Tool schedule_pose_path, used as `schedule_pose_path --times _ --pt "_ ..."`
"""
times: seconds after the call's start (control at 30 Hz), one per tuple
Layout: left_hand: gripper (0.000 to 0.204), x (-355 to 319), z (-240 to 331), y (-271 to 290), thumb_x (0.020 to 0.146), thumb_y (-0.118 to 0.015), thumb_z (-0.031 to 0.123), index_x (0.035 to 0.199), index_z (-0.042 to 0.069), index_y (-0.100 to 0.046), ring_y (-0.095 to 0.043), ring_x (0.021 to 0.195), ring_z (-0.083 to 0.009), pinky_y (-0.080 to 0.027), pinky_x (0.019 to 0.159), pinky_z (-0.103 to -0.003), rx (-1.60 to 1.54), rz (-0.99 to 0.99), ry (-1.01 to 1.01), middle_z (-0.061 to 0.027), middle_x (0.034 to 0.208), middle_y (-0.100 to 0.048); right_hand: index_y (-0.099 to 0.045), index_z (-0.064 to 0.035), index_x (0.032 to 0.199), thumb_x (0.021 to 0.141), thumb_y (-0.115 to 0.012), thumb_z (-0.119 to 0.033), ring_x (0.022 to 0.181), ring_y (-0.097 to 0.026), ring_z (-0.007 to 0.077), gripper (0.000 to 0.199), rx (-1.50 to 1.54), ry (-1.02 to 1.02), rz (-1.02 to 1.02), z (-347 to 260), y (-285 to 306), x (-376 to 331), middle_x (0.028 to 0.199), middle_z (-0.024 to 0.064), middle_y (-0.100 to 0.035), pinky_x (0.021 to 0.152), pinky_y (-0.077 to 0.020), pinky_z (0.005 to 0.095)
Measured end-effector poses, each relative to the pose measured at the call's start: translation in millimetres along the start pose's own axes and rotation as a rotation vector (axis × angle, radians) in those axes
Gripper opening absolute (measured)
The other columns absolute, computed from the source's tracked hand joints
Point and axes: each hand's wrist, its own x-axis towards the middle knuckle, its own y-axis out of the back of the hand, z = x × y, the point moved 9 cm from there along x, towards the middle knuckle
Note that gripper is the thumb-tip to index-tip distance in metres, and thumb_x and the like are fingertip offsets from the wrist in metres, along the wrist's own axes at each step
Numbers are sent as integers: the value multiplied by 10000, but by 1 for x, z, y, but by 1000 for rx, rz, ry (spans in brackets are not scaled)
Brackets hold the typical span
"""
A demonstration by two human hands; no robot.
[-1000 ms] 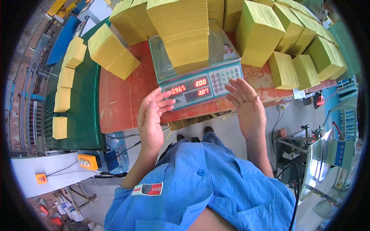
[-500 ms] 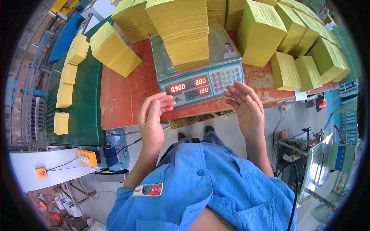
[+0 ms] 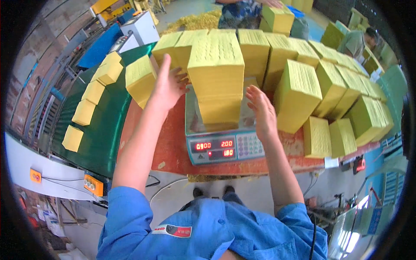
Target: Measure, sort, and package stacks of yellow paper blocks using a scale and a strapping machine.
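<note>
A tall stack of yellow paper (image 3: 216,73) stands upright on the weighing pan of a digital scale (image 3: 203,149), whose red digits are lit. My left hand (image 3: 170,89) is raised at the left of the stack, fingers apart, holding nothing. On the opposite side my right hand (image 3: 262,110) is lifted over the pan's right edge, its fingers stretched toward the stack, and it is bare of any object. Neither palm appears to touch the paper. A leaning paper stack (image 3: 141,78) sits just left of my left hand, and another upright stack (image 3: 299,95) is right of my right hand.
The scale rests on a worn red table (image 3: 169,151). Several more yellow stacks (image 3: 340,84) crowd its back and right. At the left, a green conveyor belt (image 3: 104,125) carries small yellow blocks (image 3: 84,112). Two people (image 3: 240,17) are beyond the table.
Both my hands have moved forward from the scale's front edge to either side of the stack. The view has tipped up, showing more of the far side.
</note>
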Motion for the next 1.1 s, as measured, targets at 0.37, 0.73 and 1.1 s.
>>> schedule_pose_path --times 0.37,0.73,1.1 --pt "435 -6 -126 -63 988 -473 324 1309 31 -496 -634 1043 -235 -533 905 -402 -485 -229 128 -136 1199 -619 -434 -23 1395 1040 -369 -323 1286 -429 191 469 98 -67 144 43 -8 -14 1394 102 -466 1069 -338 331" --pt "476 -75 -144 -107 973 -509 358 1313 25 -495 -622 1053 -200 -533 867 -360 -361 -214 163 -114 1208 -609 -387 -28 1411 1020 -467 -305 1244 -465 184 486 16 -59 189 31 66 -76 1371 85 -487 1030 -375 339" --pt "594 -59 -30 -142 955 -522 472 1335 15 -501 -562 1165 -182 -448 986 -339 32 -393 90 -107 1301 -580 -490 32 1279 950 -580 -171 1048 -604 212 397 298 -192 351 37 93 -95 1177 118 -609 848 -515 386"
